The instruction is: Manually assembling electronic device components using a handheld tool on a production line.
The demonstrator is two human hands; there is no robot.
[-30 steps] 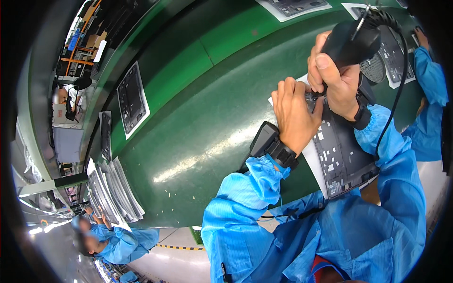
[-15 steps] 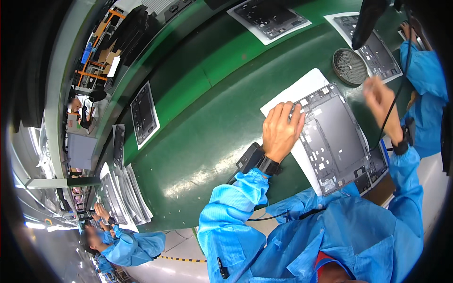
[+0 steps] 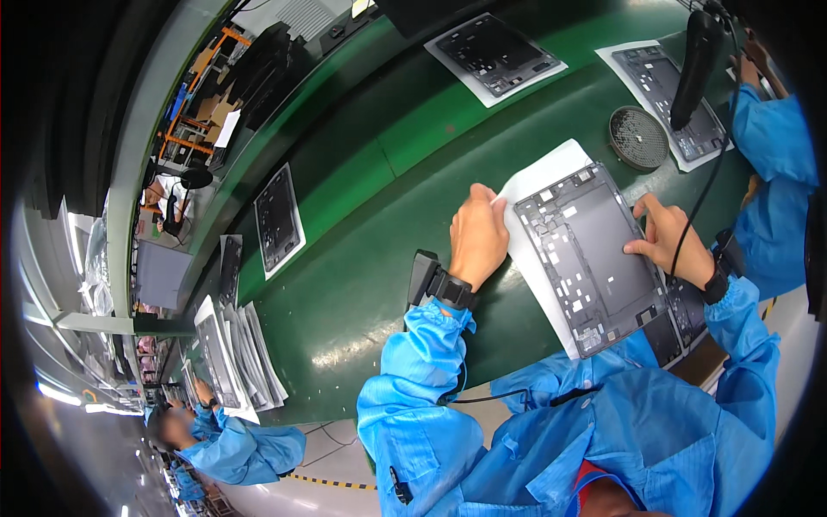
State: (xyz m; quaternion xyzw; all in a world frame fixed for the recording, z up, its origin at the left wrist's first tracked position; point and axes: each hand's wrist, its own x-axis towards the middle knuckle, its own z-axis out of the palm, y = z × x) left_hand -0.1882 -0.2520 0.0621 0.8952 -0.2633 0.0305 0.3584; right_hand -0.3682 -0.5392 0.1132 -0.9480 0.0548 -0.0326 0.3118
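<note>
A dark grey tablet housing [image 3: 620, 233] with small white stickers lies on a white paper sheet [image 3: 551, 166], at the near edge of the green bench. My left hand [image 3: 479, 237] is closed on the sheet's left edge, its fingertips curled and partly hidden. My right hand [image 3: 674, 239] pinches the housing's right edge, the thumb resting on its inner face. Beneath the right hand, another dark device part [image 3: 685, 312] shows in part beside the housing.
A round perforated grey dish [image 3: 638, 138] stands beyond the housing. More housings on paper lie at the back [image 3: 493, 56], far right [image 3: 663, 95] and left [image 3: 277, 217]. A black handheld tool [image 3: 698, 69] hangs at the right. Stacked sheets [image 3: 250, 358] lie left; co-workers sit on both sides.
My left hand has left the housing's upper left corner and moved left onto the paper's edge. My right hand has come down from the air onto the housing's right edge.
</note>
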